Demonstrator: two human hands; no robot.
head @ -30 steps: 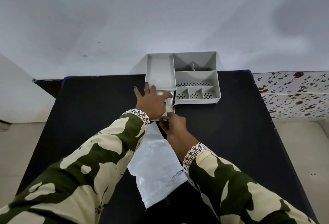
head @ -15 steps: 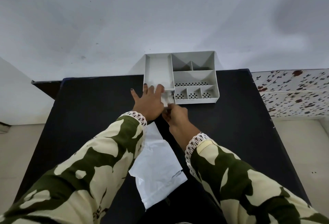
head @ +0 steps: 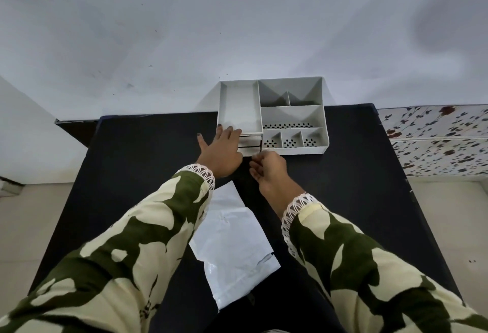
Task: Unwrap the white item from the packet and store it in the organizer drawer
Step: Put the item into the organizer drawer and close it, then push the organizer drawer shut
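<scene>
I see the grey organizer at twelve o'clock on the black table. My left hand lies flat, its grip open, against the drawer fronts at the organizer's lower left. My right hand sits just beside them, fingers loosely curled, holding nothing. The white item is hidden from me. The empty packet lies at six o'clock between my sleeves.

The tabletop is black. On it the organizer is pale grey-white, some compartment floors dotted with dark holes. The near packet is plain white. Both sleeves carry olive-green blotches on cream — with white lace cuffs. The far wall is pale grey; the cloth at right is white, sprigged in dark and red.
</scene>
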